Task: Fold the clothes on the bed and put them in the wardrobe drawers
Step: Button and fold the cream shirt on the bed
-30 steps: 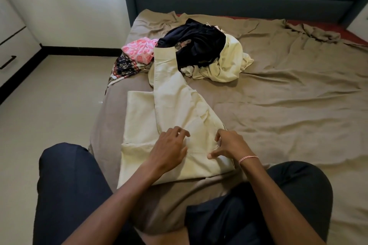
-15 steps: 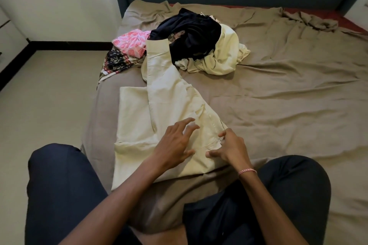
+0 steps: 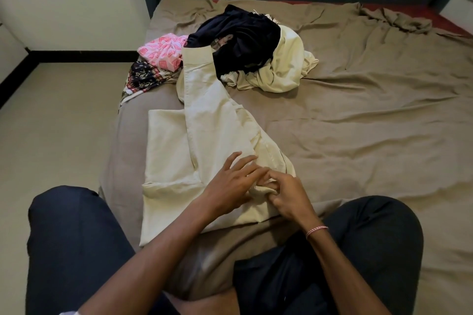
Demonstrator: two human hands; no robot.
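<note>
Cream shirt (image 3: 204, 151): it lies flat near the bed's left edge, just beyond the seated person's knees. One sleeve runs up to the clothes pile, its cuff touching the black garment (image 3: 243, 36). Both hands cover the shirt's near right corner, so the fold there is hard to read.

Left hand (image 3: 230, 184) — fingers spread and nearly straight, resting on the cloth and gripping nothing.

Right hand (image 3: 289, 197) — fingers curled, pinching a small bunch of the shirt's fabric just beside the left fingertips.

Behind, in the pile, a pink garment (image 3: 163, 50) and a patterned garment (image 3: 146, 79) sit at the bed's left edge, and the patterned one droops over it. A pale yellow garment (image 3: 284, 66) is half buried under the black one.

To the right, the rumpled brown sheet (image 3: 358, 123) lies bare as far as the frame's edge.
</note>
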